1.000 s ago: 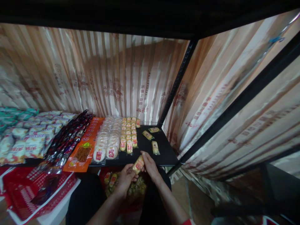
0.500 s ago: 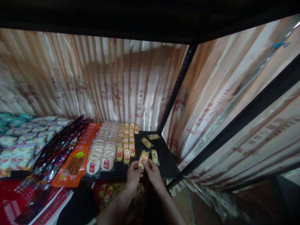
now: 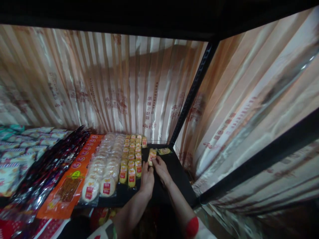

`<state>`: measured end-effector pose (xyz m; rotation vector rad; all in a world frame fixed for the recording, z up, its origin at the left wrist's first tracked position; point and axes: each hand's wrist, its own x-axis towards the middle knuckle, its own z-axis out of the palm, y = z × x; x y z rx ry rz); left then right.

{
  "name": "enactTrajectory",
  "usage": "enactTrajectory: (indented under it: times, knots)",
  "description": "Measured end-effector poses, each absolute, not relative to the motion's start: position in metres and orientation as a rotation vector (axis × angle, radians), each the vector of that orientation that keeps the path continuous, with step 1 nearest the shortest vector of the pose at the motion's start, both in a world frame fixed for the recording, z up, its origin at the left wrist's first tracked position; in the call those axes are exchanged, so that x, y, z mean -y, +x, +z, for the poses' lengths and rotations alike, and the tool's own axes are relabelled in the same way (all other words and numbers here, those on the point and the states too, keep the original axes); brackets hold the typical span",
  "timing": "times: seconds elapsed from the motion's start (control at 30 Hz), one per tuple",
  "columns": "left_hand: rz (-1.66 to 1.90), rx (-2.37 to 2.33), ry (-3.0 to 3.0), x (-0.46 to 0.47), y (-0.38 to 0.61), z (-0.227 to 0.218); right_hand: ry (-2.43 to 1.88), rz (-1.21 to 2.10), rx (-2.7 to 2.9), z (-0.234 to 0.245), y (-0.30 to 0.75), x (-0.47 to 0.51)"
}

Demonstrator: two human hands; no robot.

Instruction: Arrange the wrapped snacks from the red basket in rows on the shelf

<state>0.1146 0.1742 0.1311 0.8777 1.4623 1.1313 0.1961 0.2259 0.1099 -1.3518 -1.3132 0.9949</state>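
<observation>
A small yellow wrapped snack cake (image 3: 152, 155) with a red label stands tilted up over the black shelf board. My right hand (image 3: 161, 170) pinches its lower right side between thumb and fingers. My left hand (image 3: 148, 176) is curled at its lower left edge, its fingertips partly hidden. Just behind, one loose wrapped snack cake (image 3: 164, 151) lies flat near the back corner. Left of my hands, similar yellow snack cakes (image 3: 131, 176) stand in tight rows, labels facing front.
Left of these are rows of round white wrapped crackers (image 3: 107, 186), an orange bag of sticks (image 3: 67, 189), dark shiny packets (image 3: 47, 166) and white packets (image 3: 12, 172). A black post (image 3: 190, 94) rises at the back right corner, before a pleated curtain (image 3: 129, 83). Another shelf hangs overhead.
My hands have moved forward over the shelf with the snack cake. Two of the loose snack cakes at the right no longer show on the board. The view has shifted closer.
</observation>
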Motion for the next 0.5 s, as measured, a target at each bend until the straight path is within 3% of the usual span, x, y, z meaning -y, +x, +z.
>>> enactTrajectory:
  times: [0.5]
  knots:
    - [1.081, -1.493, 0.908, -0.228, 0.134, 0.108, -1.549, 0.979, 1.303, 0.088, 0.206, -0.269]
